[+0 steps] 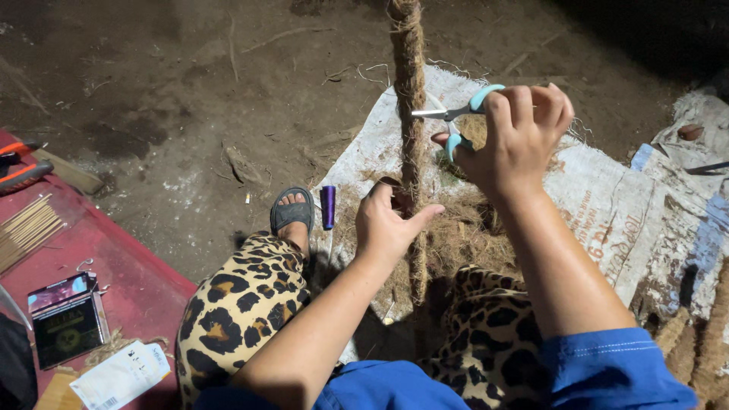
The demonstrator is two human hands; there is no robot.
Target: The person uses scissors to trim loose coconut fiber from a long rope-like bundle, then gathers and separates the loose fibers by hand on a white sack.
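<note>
One thick fibre rope rises from one woven sack on the dirt floor, left hand gripping it, right hand beside it holding one pair of scissors.

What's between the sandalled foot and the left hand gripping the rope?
In the head view, a purple spool lies between the foot and the left hand, on the sack's edge.

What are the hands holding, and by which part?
Right hand holds small scissors by their light-blue handle loops; left hand grips the upright coir rope partway up.
</note>
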